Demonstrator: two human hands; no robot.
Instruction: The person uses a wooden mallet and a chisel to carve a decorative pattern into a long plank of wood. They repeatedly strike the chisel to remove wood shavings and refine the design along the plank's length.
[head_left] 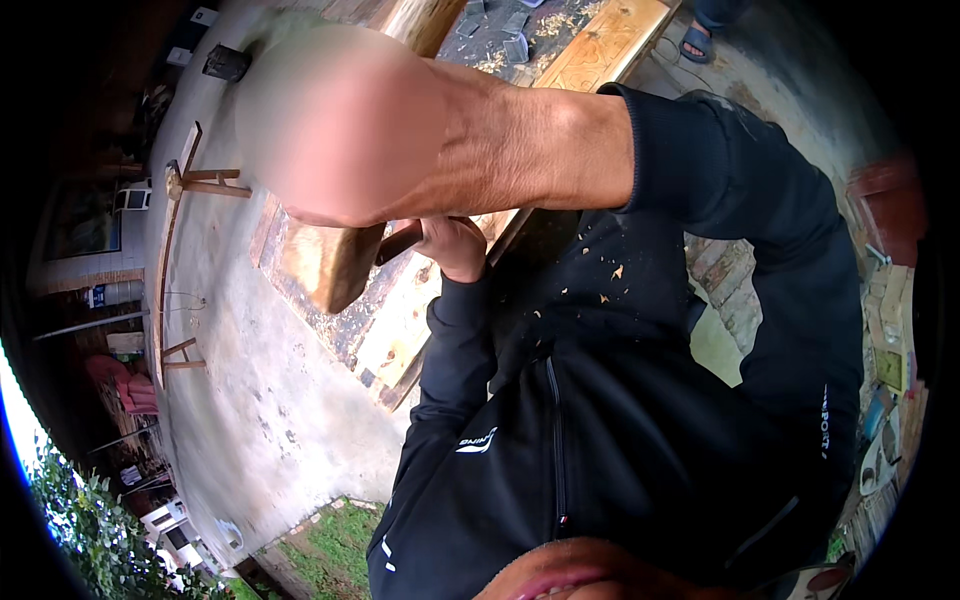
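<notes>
My right arm reaches across the top of the view from the right, and my right hand (350,130) is a large blur close up. Its fingers cannot be made out. Just below it shows a pale brown wooden block (325,268), slightly smeared; whether my right hand holds it is hidden. My left hand (457,247) is closed round a short reddish-brown handle (400,242), whose far end goes out of sight by the block. Under both hands lies a long wooden plank (395,335) on a workbench strewn with shavings.
A thick round timber (425,22) lies at the bench's far end. A wooden trestle (165,260) stands on the concrete floor at left. A dark bucket-like container (227,63) is at the far left. A person's sandalled foot (697,43) shows at far right. Wood chips cling to my dark trousers.
</notes>
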